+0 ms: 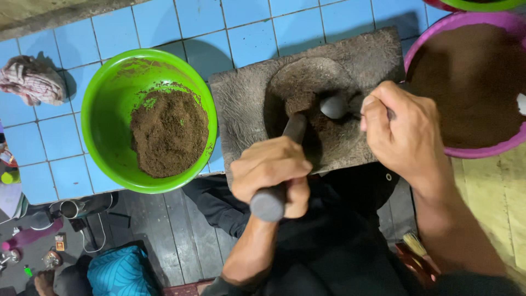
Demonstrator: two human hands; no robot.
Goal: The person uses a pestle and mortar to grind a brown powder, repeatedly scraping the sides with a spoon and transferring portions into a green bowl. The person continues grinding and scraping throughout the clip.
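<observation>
A grey stone mortar slab lies on a blue tiled counter, with a little brown powder in its hollow. My left hand grips a dark stone pestle whose lower end rests in the hollow. My right hand holds a metal spoon, its bowl inside the hollow beside the pestle tip. A green bowl holding a heap of brown powder stands to the left of the slab. A purple bowl full of brown powder stands to the right.
A crumpled cloth lies on the tiles at far left. Below the counter edge are dark floorboards, a small metal cup, a cable, a blue patterned cushion and a brush by my right forearm.
</observation>
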